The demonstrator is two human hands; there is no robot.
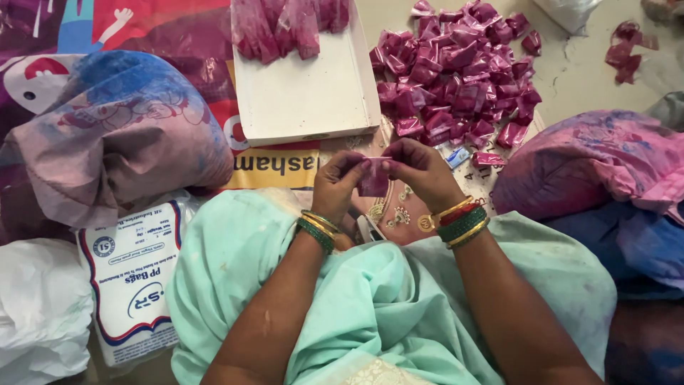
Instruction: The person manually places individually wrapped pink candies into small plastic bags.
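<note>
Two hands are seen meeting over a lap draped in pale green cloth. A small pink sachet is held between them: the left hand has its fingers pinched together on the sachet's left upper edge, and the right hand has its fingers clamped on the right upper edge. The sachet is kept upright, just above the lap and clear of the floor. Green and gold bangles are worn on both wrists.

Beyond the hands, a large pile of pink sachets is spread on the floor, near the right hand but apart from it. A shallow white cardboard tray lies just beside the pile, to its left, with a few more sachets gathered at its far end. A single sachet lies alone at the near edge of the pile. A powder-stained cloth bundle rests to the left, and a printed white packet of bags lies below it. Another stained bundle sits on the right.
</note>
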